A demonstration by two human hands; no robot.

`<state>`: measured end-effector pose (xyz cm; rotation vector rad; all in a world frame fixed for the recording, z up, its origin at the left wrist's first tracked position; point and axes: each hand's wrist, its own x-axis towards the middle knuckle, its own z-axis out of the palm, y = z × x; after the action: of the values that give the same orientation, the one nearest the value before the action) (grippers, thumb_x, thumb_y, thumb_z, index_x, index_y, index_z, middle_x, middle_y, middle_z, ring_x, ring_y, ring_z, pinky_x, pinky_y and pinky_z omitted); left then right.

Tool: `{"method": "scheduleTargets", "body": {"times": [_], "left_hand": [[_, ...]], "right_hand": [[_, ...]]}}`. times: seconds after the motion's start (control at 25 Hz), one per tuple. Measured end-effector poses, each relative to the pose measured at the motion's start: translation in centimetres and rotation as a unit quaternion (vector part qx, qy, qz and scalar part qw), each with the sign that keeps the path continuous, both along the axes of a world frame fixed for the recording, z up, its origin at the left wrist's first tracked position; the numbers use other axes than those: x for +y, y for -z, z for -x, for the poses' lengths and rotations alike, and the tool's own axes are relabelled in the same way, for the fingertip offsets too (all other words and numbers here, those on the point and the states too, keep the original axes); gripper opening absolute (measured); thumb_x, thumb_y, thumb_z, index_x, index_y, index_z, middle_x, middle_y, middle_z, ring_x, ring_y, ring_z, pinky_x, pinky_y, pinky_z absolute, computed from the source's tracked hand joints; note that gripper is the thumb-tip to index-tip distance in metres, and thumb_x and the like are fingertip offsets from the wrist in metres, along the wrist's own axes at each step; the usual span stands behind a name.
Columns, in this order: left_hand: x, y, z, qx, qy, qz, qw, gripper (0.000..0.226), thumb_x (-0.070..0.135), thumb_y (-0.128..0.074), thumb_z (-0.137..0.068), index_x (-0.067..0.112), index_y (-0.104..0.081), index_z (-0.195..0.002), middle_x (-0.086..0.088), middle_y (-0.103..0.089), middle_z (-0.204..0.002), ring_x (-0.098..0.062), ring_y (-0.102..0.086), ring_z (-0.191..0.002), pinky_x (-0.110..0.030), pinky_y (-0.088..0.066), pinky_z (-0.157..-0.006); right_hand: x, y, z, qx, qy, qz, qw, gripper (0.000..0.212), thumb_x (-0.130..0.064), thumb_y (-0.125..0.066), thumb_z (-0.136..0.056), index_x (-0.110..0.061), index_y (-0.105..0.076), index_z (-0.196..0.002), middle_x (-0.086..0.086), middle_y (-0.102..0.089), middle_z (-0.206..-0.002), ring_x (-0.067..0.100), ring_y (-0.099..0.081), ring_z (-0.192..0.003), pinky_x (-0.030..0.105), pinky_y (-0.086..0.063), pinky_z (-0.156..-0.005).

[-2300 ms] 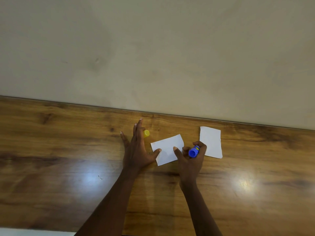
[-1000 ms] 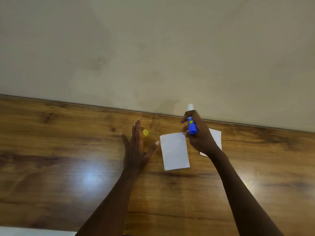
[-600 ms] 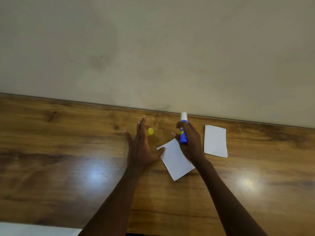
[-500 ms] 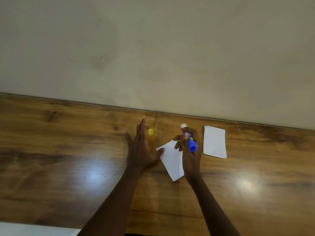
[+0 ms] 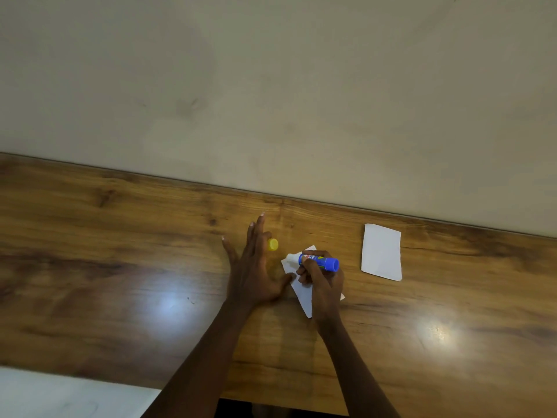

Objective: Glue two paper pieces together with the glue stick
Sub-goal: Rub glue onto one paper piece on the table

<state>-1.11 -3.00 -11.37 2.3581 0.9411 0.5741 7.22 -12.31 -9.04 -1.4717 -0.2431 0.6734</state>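
Observation:
My right hand (image 5: 322, 285) grips a blue glue stick (image 5: 319, 262), uncapped, lying almost flat with its white tip pointing left onto the upper left corner of a white paper piece (image 5: 301, 294). The hand covers much of that paper. My left hand (image 5: 254, 267) lies flat on the wooden table (image 5: 120, 267) with fingers spread, its thumb touching the paper's left edge. A second white paper piece (image 5: 381, 251) lies apart to the right. The yellow cap (image 5: 273, 244) stands beside my left hand's fingers.
A plain beige wall (image 5: 271, 86) rises directly behind the table's far edge. A pale surface (image 5: 60, 393) shows at the lower left, past the table's near edge. Bright light reflections mark the tabletop left and right of my arms.
My right hand has tilted the glue stick from upright to nearly flat and brought its tip down onto the near paper. The paper has turned slightly. My left hand has stayed put.

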Motion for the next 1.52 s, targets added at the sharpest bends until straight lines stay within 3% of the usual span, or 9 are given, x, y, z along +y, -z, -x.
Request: {"method": "scheduleTargets", "body": {"times": [0.32,0.44,0.56,0.88,1.0,1.12,1.24,1.36,1.52], "left_hand": [[0.2,0.4,0.2,0.010,-0.007,0.028,1.000,0.119,0.058,-0.067,-0.059,0.024,0.013,-0.140,0.007,-0.007,-0.153,-0.020,-0.007,-0.141,-0.055,0.022,-0.103],[0.2,0.2,0.2,0.016,-0.007,0.029,0.999,0.116,0.062,-0.065,-0.059,0.031,0.015,-0.137,-0.012,-0.031,-0.149,-0.017,-0.004,-0.137,-0.052,0.024,-0.102],[0.1,0.1,0.2,0.021,-0.009,0.024,0.999,0.117,0.059,-0.069,-0.060,0.032,0.015,-0.136,-0.013,-0.024,-0.151,-0.016,-0.001,-0.136,-0.052,0.023,-0.104],[0.3,0.1,0.1,0.026,-0.012,0.015,0.999,0.120,0.056,-0.072,-0.058,0.024,0.010,-0.140,-0.011,-0.026,-0.151,-0.029,-0.013,-0.142,-0.052,0.022,-0.104],[0.3,0.2,0.1,0.033,-0.009,0.012,0.999,0.121,0.057,-0.071,-0.058,0.025,0.015,-0.138,-0.010,-0.021,-0.153,-0.027,-0.012,-0.142,-0.055,0.021,-0.104],[0.2,0.1,0.1,0.032,-0.005,0.011,0.999,0.121,0.055,-0.071,-0.059,0.027,0.018,-0.137,-0.007,-0.020,-0.153,-0.020,-0.003,-0.139,-0.056,0.019,-0.104],[0.2,0.1,0.1,0.035,0.000,0.016,0.999,0.121,0.054,-0.070,-0.059,0.029,0.019,-0.136,-0.008,-0.025,-0.151,-0.016,0.002,-0.137,-0.055,0.021,-0.103],[0.1,0.1,0.1,0.049,0.005,0.015,0.999,0.116,0.057,-0.066,-0.060,0.031,0.019,-0.135,-0.009,-0.025,-0.152,-0.015,0.004,-0.136,-0.052,0.025,-0.102],[0.1,0.0,0.1,0.061,0.009,0.003,0.998,0.116,0.059,-0.064,-0.062,0.032,0.022,-0.135,-0.008,-0.025,-0.152,-0.015,0.005,-0.136,-0.049,0.028,-0.102]], "right_hand": [[0.2,-0.2,0.3,-0.151,-0.065,0.094,0.982,0.027,-0.002,-0.060,-0.080,-0.027,-0.056,-0.070,-0.006,-0.056,-0.061,0.004,-0.055,-0.055,0.006,-0.042,-0.055],[0.1,0.1,-0.6,-0.171,-0.061,0.122,0.976,0.015,-0.003,-0.062,-0.079,-0.016,-0.060,-0.072,0.008,-0.060,-0.062,0.011,-0.052,-0.054,0.009,-0.040,-0.053],[-0.1,0.4,-2.1,-0.186,-0.045,0.154,0.969,0.008,-0.008,-0.062,-0.080,-0.002,-0.061,-0.085,0.009,-0.061,-0.072,0.012,-0.052,-0.057,0.005,-0.039,-0.052],[-0.4,0.7,-4.4,-0.188,-0.014,0.186,0.964,0.014,-0.013,-0.061,-0.082,-0.002,-0.059,-0.090,0.010,-0.060,-0.078,0.009,-0.051,-0.058,-0.001,-0.038,-0.050],[-0.9,0.3,-4.2,-0.161,-0.001,0.159,0.974,0.019,-0.012,-0.058,-0.084,-0.005,-0.057,-0.102,0.011,-0.062,-0.089,0.010,-0.054,-0.068,0.002,-0.042,-0.056],[-2.8,-0.6,-3.2,-0.203,0.119,0.118,0.965,0.029,-0.007,-0.057,-0.084,-0.005,-0.055,-0.113,0.000,-0.059,-0.103,0.008,-0.056,-0.080,0.007,-0.044,-0.072],[-4.6,-0.3,-1.2,-0.247,0.129,0.263,0.924,0.036,-0.009,-0.063,-0.080,-0.004,-0.052,-0.115,0.015,-0.061,-0.111,0.019,-0.052,-0.087,0.028,-0.041,-0.080],[-4.4,0.0,0.4,-0.215,0.080,0.308,0.923,0.050,-0.004,-0.071,-0.071,-0.005,-0.047,-0.115,0.019,-0.055,-0.114,0.024,-0.050,-0.095,0.031,-0.042,-0.080],[-3.2,-0.8,0.0,-0.090,0.151,0.245,0.953,0.058,0.004,-0.072,-0.066,-0.009,-0.043,-0.115,0.016,-0.050,-0.115,0.026,-0.050,-0.098,0.036,-0.047,-0.083]]}}
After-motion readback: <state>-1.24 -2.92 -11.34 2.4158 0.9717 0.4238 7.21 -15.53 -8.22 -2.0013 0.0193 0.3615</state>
